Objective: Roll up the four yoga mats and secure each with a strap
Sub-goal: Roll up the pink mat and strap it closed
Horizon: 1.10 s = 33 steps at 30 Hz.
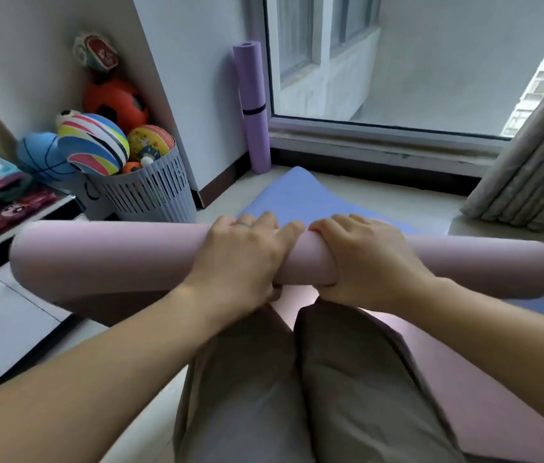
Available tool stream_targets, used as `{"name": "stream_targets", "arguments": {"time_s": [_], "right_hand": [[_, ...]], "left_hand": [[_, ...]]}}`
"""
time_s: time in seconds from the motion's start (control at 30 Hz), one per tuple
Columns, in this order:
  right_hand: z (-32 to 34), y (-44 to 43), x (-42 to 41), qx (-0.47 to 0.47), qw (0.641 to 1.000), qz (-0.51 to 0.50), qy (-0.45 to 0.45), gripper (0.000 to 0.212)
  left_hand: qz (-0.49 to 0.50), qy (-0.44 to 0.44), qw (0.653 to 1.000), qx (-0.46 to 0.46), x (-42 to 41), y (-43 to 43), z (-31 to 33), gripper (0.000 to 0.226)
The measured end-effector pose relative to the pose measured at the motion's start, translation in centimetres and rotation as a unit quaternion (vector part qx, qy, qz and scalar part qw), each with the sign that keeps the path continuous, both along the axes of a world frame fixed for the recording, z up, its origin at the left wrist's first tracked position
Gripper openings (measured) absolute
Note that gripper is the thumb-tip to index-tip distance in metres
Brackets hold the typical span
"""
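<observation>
Head view: both hands clamped side by side on a part-rolled pink mat [113, 259].
Above the legs [247, 379], the left hand [244, 259] and right hand [364, 259] curl round the mat's middle, its loose end flat under the legs. Beyond, a blue mat [297, 195] lies flat on the floor [364, 188]; farther off, a rolled purple mat [254, 142] with a black strap [253, 111] stands by the window [381, 132].

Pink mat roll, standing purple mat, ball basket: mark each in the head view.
pink mat roll [113, 259]: head view, bare stretch left of the hands.
standing purple mat [252, 78]: head view, upper half above its black strap.
ball basket [153, 192]: head view, slatted front wall.
</observation>
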State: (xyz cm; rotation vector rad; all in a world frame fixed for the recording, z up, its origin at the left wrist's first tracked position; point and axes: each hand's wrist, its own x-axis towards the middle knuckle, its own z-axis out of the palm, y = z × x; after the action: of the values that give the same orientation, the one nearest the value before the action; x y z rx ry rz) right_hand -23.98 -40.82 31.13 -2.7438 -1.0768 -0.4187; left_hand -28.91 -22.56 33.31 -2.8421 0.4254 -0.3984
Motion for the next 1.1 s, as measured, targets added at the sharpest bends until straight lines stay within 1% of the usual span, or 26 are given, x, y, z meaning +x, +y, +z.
{"name": "stream_targets", "arguments": {"time_s": [0.03,0.1,0.2,0.3,0.4,0.47,0.53,0.6,0.67,0.73,0.77,0.8,0.83,0.9,0.93,0.97,1.03,1.1], "right_hand": [[1.5,0.1,0.5,-0.001,1.000,-0.001,-0.014,0.059],[3.3,0.2,0.3,-0.043,0.999,0.017,0.007,0.061],[3.7,-0.5,-2.0,-0.126,0.987,0.061,0.077,0.058],[1.4,-0.8,-4.2,-0.188,0.966,0.080,0.158,0.060],[-1.8,-1.0,-5.6,-0.195,0.951,0.080,0.228,0.061],[-3.1,-1.2,-6.0,-0.196,0.945,0.074,0.250,0.063],[-3.0,-1.3,-6.2,-0.190,0.947,0.071,0.250,0.065],[-2.7,-1.3,-6.5,-0.205,0.954,0.080,0.202,0.070],[-2.7,-1.0,-7.2,-0.229,0.959,0.086,0.146,0.080],[-3.7,-0.7,-7.4,-0.235,0.960,0.066,0.135,0.089],[-4.2,-0.6,-7.3,-0.225,0.963,0.057,0.133,0.090],[-4.8,-0.5,-7.2,-0.200,0.970,0.046,0.130,0.088],[-5.1,-0.5,-6.7,-0.180,0.973,0.035,0.138,0.084],[-5.0,-0.4,-5.8,-0.165,0.972,0.025,0.169,0.077],[-4.7,-0.4,-5.4,-0.154,0.969,0.028,0.189,0.074],[-4.4,-0.2,-5.1,-0.145,0.968,0.034,0.201,0.073],[-4.0,-0.2,-4.7,-0.151,0.966,0.038,0.205,0.075],[-4.1,-0.2,-5.2,-0.179,0.966,0.025,0.183,0.090]], "left_hand": [[0.006,-0.017,1.000,0.006,0.3,0.1,1.2,0.078],[0.012,-0.013,1.000,0.008,-0.1,-0.1,2.6,0.078],[-0.013,0.067,0.998,-0.008,-2.8,-0.7,1.3,0.078],[-0.017,0.153,0.988,-0.030,-5.2,-1.4,-1.9,0.079],[-0.019,0.215,0.975,-0.045,-6.1,-1.8,-4.7,0.080],[-0.027,0.250,0.966,-0.061,-6.4,-1.7,-5.6,0.081],[-0.032,0.284,0.954,-0.088,-5.9,-1.2,-5.8,0.080],[-0.036,0.340,0.931,-0.129,-4.9,-0.5,-5.9,0.074],[-0.027,0.402,0.901,-0.160,-3.4,0.0,-5.9,0.070],[-0.012,0.445,0.880,-0.166,-2.3,0.3,-5.9,0.075],[-0.011,0.447,0.879,-0.166,-2.0,0.4,-5.9,0.078],[-0.018,0.427,0.889,-0.162,-2.0,0.4,-6.0,0.081],[-0.030,0.381,0.912,-0.146,-2.2,0.5,-6.1,0.085],[-0.060,0.252,0.964,-0.062,-3.3,0.3,-6.4,0.094],[-0.071,0.207,0.975,-0.024,-3.9,0.1,-6.7,0.097],[-0.069,0.185,0.980,-0.008,-4.4,0.0,-6.9,0.098],[-0.053,0.184,0.981,-0.024,-4.4,-0.1,-7.1,0.098],[-0.043,0.214,0.973,-0.072,-3.6,0.3,-7.0,0.100]]}}
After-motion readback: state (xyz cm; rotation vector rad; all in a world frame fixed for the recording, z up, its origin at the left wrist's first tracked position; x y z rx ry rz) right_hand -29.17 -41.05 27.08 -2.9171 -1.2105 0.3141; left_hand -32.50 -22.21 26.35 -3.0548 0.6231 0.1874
